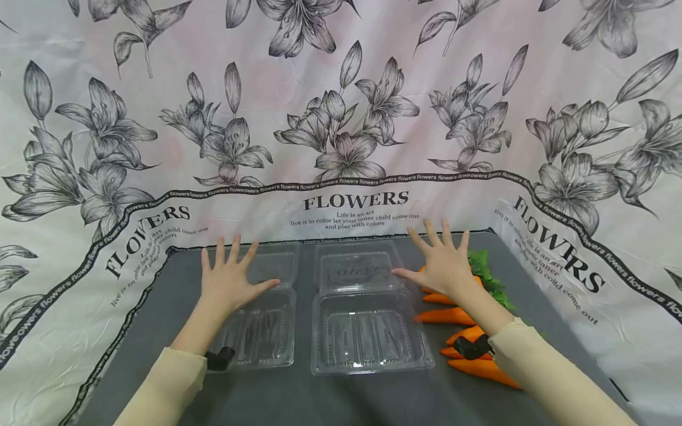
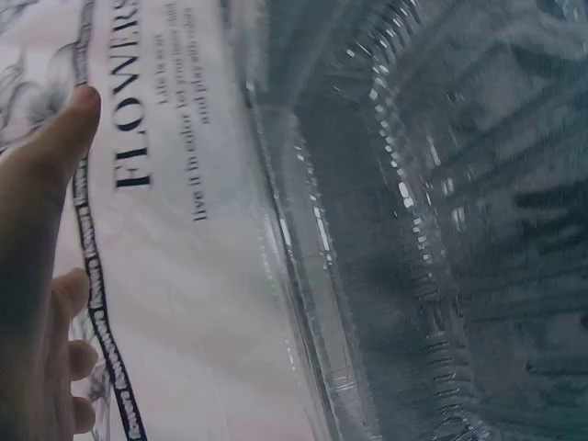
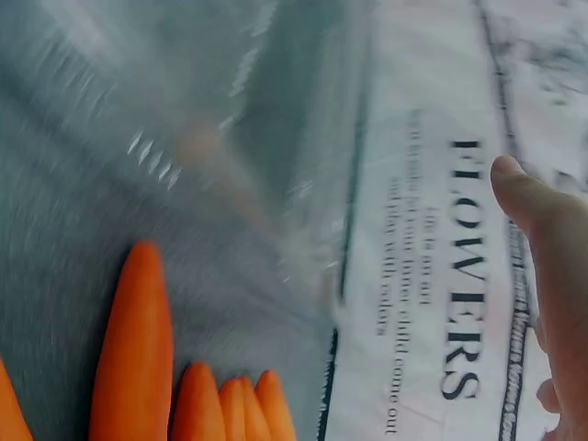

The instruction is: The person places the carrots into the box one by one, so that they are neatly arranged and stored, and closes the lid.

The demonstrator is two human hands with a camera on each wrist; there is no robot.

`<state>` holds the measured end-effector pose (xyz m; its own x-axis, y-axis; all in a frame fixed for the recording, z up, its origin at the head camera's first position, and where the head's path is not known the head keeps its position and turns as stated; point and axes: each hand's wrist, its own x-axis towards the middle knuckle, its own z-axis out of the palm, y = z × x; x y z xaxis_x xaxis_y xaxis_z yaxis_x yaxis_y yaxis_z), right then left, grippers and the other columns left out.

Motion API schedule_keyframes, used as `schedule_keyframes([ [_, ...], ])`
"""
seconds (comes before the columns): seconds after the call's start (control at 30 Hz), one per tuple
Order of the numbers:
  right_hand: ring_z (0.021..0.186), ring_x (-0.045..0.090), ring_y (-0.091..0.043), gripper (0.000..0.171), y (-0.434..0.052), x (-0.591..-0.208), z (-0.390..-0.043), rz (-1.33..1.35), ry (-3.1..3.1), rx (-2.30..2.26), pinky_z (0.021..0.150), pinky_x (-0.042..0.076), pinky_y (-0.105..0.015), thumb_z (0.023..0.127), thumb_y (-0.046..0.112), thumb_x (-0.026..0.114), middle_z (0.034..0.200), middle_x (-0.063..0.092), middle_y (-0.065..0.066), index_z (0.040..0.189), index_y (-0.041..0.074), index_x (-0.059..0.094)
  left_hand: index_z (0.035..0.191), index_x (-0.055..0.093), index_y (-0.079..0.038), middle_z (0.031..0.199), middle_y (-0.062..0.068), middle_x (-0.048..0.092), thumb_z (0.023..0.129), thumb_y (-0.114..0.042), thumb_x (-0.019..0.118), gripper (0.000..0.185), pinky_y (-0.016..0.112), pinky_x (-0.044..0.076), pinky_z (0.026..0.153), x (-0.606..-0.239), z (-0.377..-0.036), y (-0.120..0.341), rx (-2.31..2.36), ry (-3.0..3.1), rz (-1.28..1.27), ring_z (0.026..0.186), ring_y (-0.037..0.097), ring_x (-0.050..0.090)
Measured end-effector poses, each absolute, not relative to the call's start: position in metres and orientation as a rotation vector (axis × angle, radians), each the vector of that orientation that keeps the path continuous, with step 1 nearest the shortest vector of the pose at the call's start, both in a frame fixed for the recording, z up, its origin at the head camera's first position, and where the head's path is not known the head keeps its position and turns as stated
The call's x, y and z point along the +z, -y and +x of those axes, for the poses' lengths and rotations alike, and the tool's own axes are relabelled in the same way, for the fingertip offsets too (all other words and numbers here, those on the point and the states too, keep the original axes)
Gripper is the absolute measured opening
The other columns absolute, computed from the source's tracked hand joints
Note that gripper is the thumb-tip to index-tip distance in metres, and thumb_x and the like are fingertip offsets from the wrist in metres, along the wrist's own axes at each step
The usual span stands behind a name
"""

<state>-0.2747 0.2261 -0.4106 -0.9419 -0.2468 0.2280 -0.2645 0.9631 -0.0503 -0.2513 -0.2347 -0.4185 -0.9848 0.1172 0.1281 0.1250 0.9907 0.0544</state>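
Both hands are held up with fingers spread and nothing in them. My left hand (image 1: pixel 228 278) is above the left clear plastic container (image 1: pixel 261 331), whose lid is folded open toward the back. On the right, my right hand (image 1: pixel 444 263) hovers over several orange carrots (image 1: pixel 444 316) and partly hides them. A second clear plastic container (image 1: pixel 373 331) lies open between the hands, its lid (image 1: pixel 357 269) behind it. In the left wrist view the left thumb (image 2: pixel 55 147) shows beside the container's ridged wall. Carrot tips (image 3: pixel 138 349) appear below the right hand in the right wrist view.
A grey table (image 1: pixel 256 396) carries everything. Green leaves (image 1: pixel 486 272) lie at the carrots' far end. White cloth printed with flowers and lettering (image 1: pixel 357 204) hangs behind the table and along both sides. Black straps (image 1: pixel 221 358) sit at the wrists.
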Motion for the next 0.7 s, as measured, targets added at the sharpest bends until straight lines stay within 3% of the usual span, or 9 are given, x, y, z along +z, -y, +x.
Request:
schedule_keyframes([
  [0.13,0.157,0.013,-0.056,0.103,-0.239,-0.406,-0.256,0.384,2.926,0.315,0.113,0.015,-0.083,0.091,0.08,0.062,0.174,0.021,-0.023,0.17,0.022,0.029,0.172,0.018,-0.023,0.174,0.026,0.009,0.086,-0.089,0.055,0.115,0.073,-0.005,0.121,-0.42,-0.233,0.241,-0.274,2.994,-0.194,0.158,0.056,0.004],
  [0.3,0.144,0.042,-0.055,0.091,-0.264,-0.41,-0.221,0.401,2.875,0.632,0.102,0.043,-0.073,0.095,0.065,0.071,0.167,0.037,-0.023,0.166,0.018,0.039,0.171,0.025,-0.017,0.171,0.03,0.02,0.089,-0.083,0.06,0.111,0.075,0.014,0.12,-0.425,-0.2,0.259,-0.47,2.977,-0.167,0.153,0.059,0.021],
  [0.4,0.136,0.051,-0.054,0.083,-0.279,-0.415,-0.199,0.36,2.83,0.761,0.101,0.045,-0.071,0.096,0.057,0.074,0.16,0.048,-0.024,0.163,0.016,0.046,0.169,0.03,-0.016,0.169,0.029,0.028,0.09,-0.079,0.064,0.106,0.078,0.025,0.114,-0.43,-0.18,0.273,-0.592,2.953,-0.1,0.15,0.059,0.028],
  [0.53,0.129,0.057,-0.053,0.068,-0.3,-0.429,-0.174,0.307,2.699,0.806,0.097,0.047,-0.071,0.094,0.043,0.082,0.145,0.062,-0.024,0.151,0.012,0.061,0.165,0.04,-0.013,0.161,0.029,0.041,0.091,-0.067,0.073,0.098,0.081,0.03,0.106,-0.448,-0.158,0.291,-0.689,2.846,-0.045,0.144,0.059,0.034],
  [0.63,0.119,0.065,-0.043,0.054,-0.315,-0.446,-0.158,0.281,2.588,0.782,0.094,0.051,-0.06,0.089,0.032,0.089,0.133,0.071,-0.018,0.137,0.013,0.072,0.165,0.04,-0.012,0.155,0.032,0.046,0.09,-0.054,0.08,0.095,0.081,0.028,0.104,-0.467,-0.148,0.307,-0.738,2.731,-0.028,0.138,0.062,0.037],
  [0.7,0.116,0.068,-0.023,0.047,-0.325,-0.459,-0.149,0.272,2.538,0.777,0.094,0.053,-0.042,0.085,0.026,0.092,0.126,0.075,-0.013,0.129,0.017,0.077,0.167,0.036,-0.011,0.155,0.034,0.046,0.092,-0.045,0.081,0.093,0.082,0.027,0.104,-0.479,-0.144,0.317,-0.809,2.676,-0.013,0.137,0.064,0.037],
])
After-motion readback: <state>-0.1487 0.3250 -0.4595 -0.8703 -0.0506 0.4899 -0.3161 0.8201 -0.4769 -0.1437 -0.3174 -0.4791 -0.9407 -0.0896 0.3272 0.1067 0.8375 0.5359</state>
